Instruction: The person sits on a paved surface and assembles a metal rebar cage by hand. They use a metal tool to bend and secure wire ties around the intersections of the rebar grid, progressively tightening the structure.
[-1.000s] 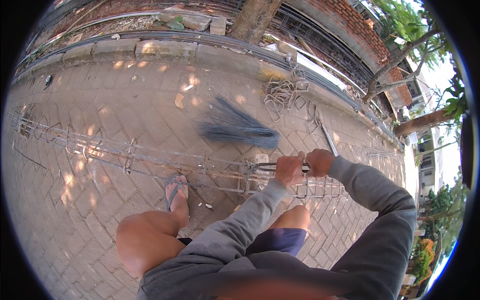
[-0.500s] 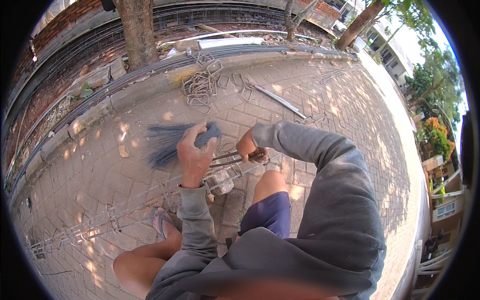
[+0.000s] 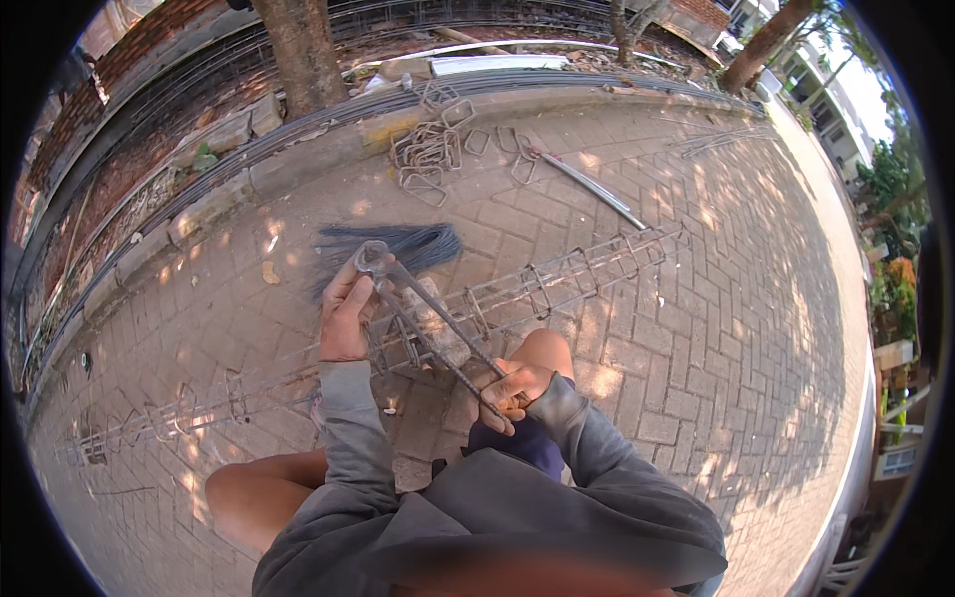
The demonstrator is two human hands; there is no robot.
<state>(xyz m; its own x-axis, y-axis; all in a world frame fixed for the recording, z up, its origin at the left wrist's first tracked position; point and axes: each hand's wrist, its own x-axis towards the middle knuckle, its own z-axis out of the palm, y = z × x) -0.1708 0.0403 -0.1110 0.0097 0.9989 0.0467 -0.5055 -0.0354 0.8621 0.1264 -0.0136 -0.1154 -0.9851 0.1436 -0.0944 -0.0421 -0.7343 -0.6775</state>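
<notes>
A long-handled pair of pincers (image 3: 441, 308) is lying across the space between the person's two hands, above the paving and slanting from its rounded head at the upper left to its handle ends at the lower right. The two ribbed handles are running side by side with a narrow gap between them. The left hand (image 3: 346, 316) is holding the head end, its fingers curling around the metal just below the rounded tip. The right hand (image 3: 517, 391) is gripping the handle ends, its fingers closing around them near the right knee (image 3: 545, 350).

Beneath the pincers, a rebar cage (image 3: 538, 289) is stretching across the ground from the lower left to the right, its square ties standing along the bars. A rough stone block (image 3: 448, 346) is sitting at the cage, showing partly between the handles. Just beyond the left hand, a bundle of thin grey-blue wire (image 3: 426, 244) is lying bent on the paving (image 3: 696, 328).

Farther out, a pile of metal rings (image 3: 426, 149) is resting near the kerb (image 3: 214, 214), and a silvery tube (image 3: 597, 191) is lying to its right. Long steel bars (image 3: 497, 83) are running along the kerb, passing in front of a tree trunk (image 3: 301, 60).
</notes>
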